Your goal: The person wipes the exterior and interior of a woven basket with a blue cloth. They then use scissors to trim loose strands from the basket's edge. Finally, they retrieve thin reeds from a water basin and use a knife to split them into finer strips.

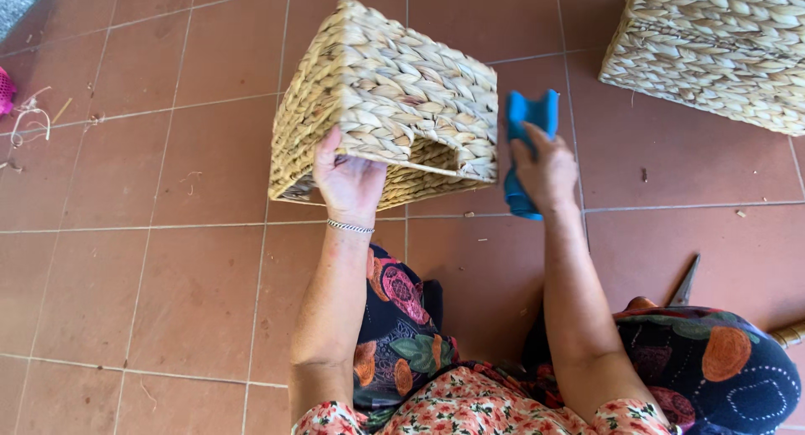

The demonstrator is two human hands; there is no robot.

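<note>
Woven basket (pixel 394 100), likely seagrass, boxy.

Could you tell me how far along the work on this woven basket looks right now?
Done: the basket looks fully woven, with a handle opening cut into its side; a second woven basket stands on the tiled floor. In hand: the left hand grips the tilted basket's rim while the right hand holds a blue tool beside it. What is left cannot be told from this view.
</note>
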